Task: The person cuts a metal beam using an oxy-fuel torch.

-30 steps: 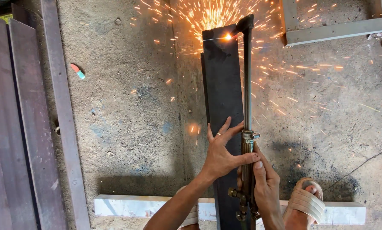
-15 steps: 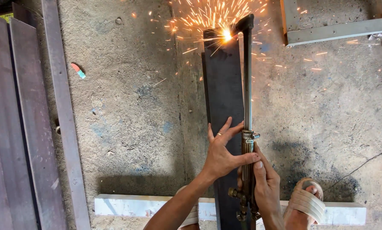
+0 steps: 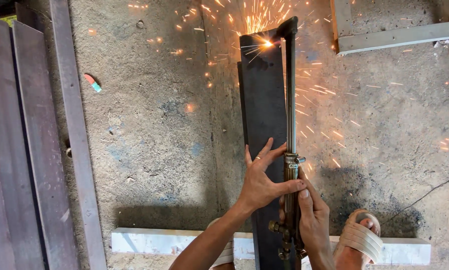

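Note:
A long cutting torch (image 3: 290, 110) runs up the middle of the view, its bent tip at the far end of a dark steel plate (image 3: 262, 100). Bright sparks (image 3: 257, 22) spray from the tip across the concrete. My left hand (image 3: 262, 180) lies on the plate with its thumb and fingers around the torch's brass body. My right hand (image 3: 312, 217) grips the torch handle just below, near the brass valves.
A white bar (image 3: 169, 242) lies across the floor under the plate, with my sandalled foot (image 3: 359, 240) on it. Several long steel strips (image 3: 39, 150) lie at the left. A metal frame (image 3: 389, 35) sits top right. A small red-and-teal object (image 3: 92, 83) lies on the concrete.
The glowing cut point has shifted left along the plate's far edge. The spark spray has changed shape. Both hands keep the same hold.

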